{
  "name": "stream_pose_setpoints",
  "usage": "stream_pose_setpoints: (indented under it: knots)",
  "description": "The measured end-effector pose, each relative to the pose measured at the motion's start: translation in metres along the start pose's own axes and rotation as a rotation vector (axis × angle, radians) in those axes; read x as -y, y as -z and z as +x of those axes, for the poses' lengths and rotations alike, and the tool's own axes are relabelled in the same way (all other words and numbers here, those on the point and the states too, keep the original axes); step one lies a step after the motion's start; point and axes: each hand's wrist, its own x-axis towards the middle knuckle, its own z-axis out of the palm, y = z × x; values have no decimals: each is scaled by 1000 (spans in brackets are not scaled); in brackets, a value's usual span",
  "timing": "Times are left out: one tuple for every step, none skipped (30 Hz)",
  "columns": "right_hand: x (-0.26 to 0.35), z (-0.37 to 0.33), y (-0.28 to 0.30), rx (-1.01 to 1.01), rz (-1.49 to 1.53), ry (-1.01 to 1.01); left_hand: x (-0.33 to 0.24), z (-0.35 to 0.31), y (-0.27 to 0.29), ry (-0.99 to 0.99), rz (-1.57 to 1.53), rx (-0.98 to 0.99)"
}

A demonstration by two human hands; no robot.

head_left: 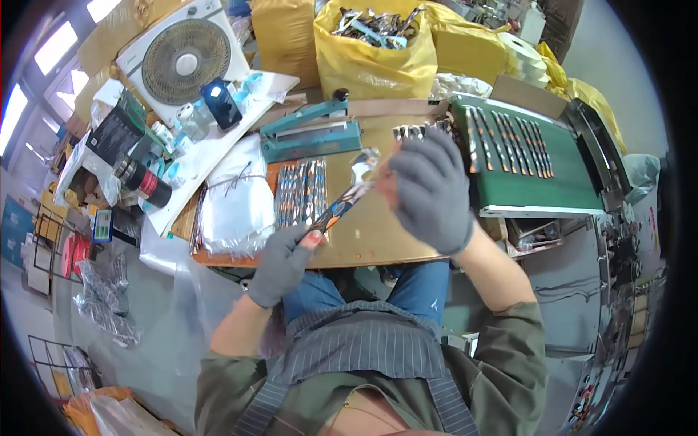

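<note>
My left hand (281, 267), in a grey glove with bare fingertips, grips the near end of a long, narrow patterned packet (339, 209), black with orange and blue. The packet slants up to the right, toward my right hand (430, 190), gloved the same way. Its fingers are bent in at the packet's far end; their tips are blurred. Beside that end lies a crumpled, shiny piece (363, 166), whose kind I cannot make out. A row of similar packets (300, 192) lies left of the held one. Behind my right hand, more packet ends (411, 132) show.
A teal bag sealer (311, 140) stands at the back of the brown table (363, 243). Clear plastic bags (234, 211) lie at left. To the right, several packets (523, 145) rest on a green conveyor belt (523, 190). Behind stands a full yellow sack (374, 73).
</note>
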Motion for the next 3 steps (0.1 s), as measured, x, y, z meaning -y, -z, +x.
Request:
stream_pose_setpoints:
  knots:
    - [5, -12, -8, -54, 37, 17, -4, 3, -7, 201, -193, 14]
    - [11, -26, -12, -57, 100, -32, -2, 4, -20, 314, -440, 62]
    - [18, -37, -22, -55, 185, -81, -1, 3, -27, 280, -293, 102]
